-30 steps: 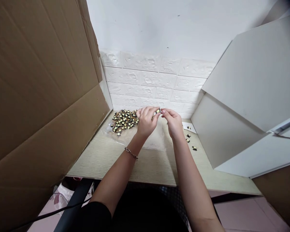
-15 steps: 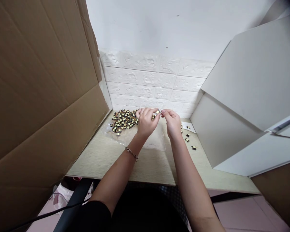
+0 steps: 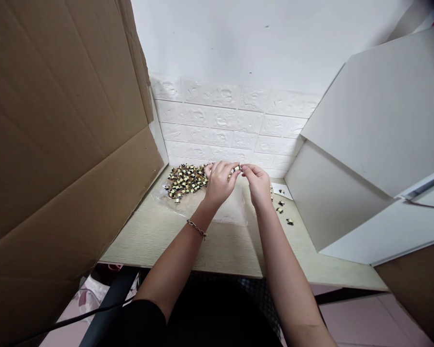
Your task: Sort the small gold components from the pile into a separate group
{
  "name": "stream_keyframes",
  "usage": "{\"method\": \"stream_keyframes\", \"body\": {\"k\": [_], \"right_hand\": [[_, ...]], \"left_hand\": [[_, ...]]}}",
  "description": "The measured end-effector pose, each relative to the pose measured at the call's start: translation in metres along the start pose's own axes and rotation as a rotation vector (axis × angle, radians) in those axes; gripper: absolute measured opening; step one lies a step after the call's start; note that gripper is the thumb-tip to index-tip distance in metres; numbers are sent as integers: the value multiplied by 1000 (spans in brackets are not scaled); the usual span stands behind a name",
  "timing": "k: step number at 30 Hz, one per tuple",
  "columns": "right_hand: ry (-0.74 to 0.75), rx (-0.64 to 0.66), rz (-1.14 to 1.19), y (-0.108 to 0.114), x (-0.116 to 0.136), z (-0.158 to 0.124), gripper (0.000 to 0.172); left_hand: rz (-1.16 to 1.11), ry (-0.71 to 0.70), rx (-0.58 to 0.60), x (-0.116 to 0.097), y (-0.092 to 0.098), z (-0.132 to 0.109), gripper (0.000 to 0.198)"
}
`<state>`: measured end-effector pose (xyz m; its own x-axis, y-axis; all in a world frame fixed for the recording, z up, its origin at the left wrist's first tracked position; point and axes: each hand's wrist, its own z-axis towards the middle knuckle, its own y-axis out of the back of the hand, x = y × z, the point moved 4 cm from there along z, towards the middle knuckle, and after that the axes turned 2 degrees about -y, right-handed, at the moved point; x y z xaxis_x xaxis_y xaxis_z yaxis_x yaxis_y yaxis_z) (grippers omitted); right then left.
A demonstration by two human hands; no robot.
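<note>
A small transformer (image 3: 236, 168), with a yellow-taped middle and dark ends, is pinched between the thumb and fingers of my left hand (image 3: 220, 182). My right hand (image 3: 257, 185) closes its thumb and forefinger at the right end of the same part; any fine wire or pin there is too small to make out. To the left, a heap of similar small transformers (image 3: 188, 180) with copper-coloured leads lies on a clear plastic bag (image 3: 222, 214). Both hands are held over the bag's right side.
Several loose transformers (image 3: 290, 221) lie on the pale wooden table (image 3: 148, 246) to the right, some by a white paper (image 3: 286, 191). A tall cardboard sheet (image 3: 72, 159) borders the left, white panels (image 3: 332, 193) the right, and a brick-patterned wall (image 3: 217, 118) the back.
The small transformer has tilted slightly between my fingers, and my right fingertips have shifted a little at its end. The heap and loose parts look the same.
</note>
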<state>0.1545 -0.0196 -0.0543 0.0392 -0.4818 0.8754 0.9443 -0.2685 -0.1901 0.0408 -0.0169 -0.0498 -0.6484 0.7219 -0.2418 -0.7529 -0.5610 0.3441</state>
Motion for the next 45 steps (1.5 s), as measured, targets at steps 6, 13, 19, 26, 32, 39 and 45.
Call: {"method": "stream_keyframes", "body": {"k": [6,13,19,26,32,39,45], "right_hand": [[9,-4,-56,2,1,0,12],[41,-28,-52,-1,-3,0,14],[40,-86,-56,-1,-5,0,15],[75,-186,-89,5,-4,0,16],[47,-270,-30,16,-4,4,19],[-59,-69,-48,9,-6,6,16],[-64,-41,-101,5,-1,2,13]], "left_hand": [[1,-6,40,0,-2,-1,17],[37,0,-27,-1,-1,-3,16],[61,3,-38,-2,-2,-4,17],[76,-36,-12,-5,-1,-3,19],[88,-56,-13,-4,0,-3,20],[105,-37,-45,-2,2,-3,19],[120,-56,6,-4,1,-3,21]]}}
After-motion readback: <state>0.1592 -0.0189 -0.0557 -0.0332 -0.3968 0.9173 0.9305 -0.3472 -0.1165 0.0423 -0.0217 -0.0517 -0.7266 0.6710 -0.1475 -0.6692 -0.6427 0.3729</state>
